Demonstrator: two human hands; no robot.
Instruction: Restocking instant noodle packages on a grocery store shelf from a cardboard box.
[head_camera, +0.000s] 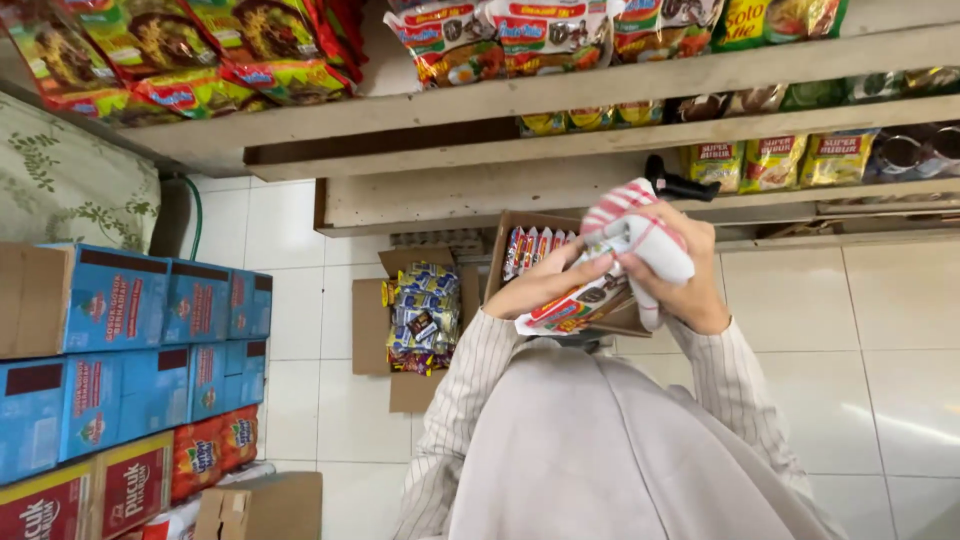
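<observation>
The snack packet (572, 303) lies flat at chest height above an open carton (520, 232), its long axis running lower-left to upper-right. The left hand (545, 285) clasps it, fingers curled. The right hand (680, 275) grips a red-striped white cloth (632, 232) that hides the packet's upper end.

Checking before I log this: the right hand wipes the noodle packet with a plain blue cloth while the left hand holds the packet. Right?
Not quite. The cloth is white with red stripes, not plain blue, as the head view shows. The rest stands: the right hand presses it on the packet and the left hand holds the packet.
</observation>
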